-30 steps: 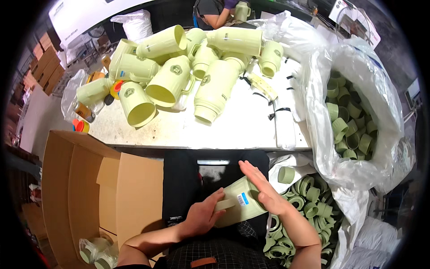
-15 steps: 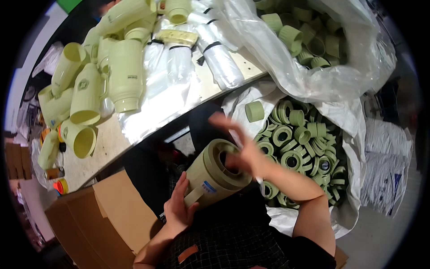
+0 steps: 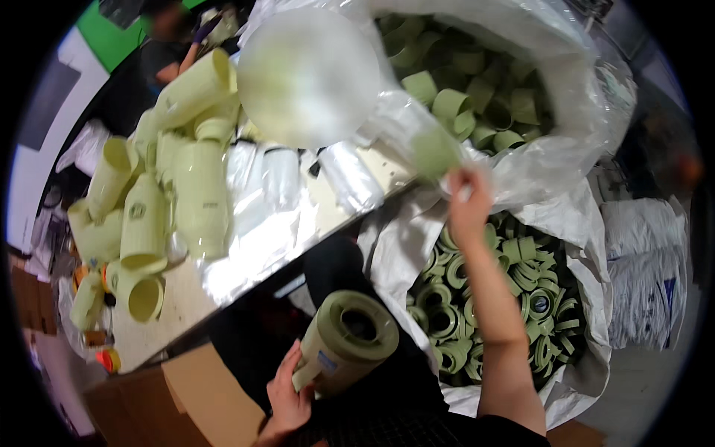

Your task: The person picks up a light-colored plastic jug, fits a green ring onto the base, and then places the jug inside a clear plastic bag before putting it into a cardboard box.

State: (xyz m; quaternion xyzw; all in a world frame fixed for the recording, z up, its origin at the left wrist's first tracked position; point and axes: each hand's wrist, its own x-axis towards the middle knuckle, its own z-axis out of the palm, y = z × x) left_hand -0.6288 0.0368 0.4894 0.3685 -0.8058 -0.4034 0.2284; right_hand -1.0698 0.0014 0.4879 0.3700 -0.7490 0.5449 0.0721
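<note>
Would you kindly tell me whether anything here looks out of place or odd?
Yes: a pale, blurry disc hides part of the table, oddly round beside the plastic bags; I cannot tell what it is. No spill stands out.

One held jug [image 3: 351,363], two bare hands [image 3: 289,395] [image 3: 469,201] — two filled sacks [image 3: 521,179] [image 3: 391,257], one open carton [image 3: 212,387]

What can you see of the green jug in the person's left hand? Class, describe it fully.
The jug is pale green, rounded and plastic-looking. A broad ring tops it, around a dark round opening whose inside cannot be made out. A blue label sits on its side, near a handle. The jug leans, top up, above the dark lap; whether it rests there is unclear. The left hand holds it at the handle side.
</note>
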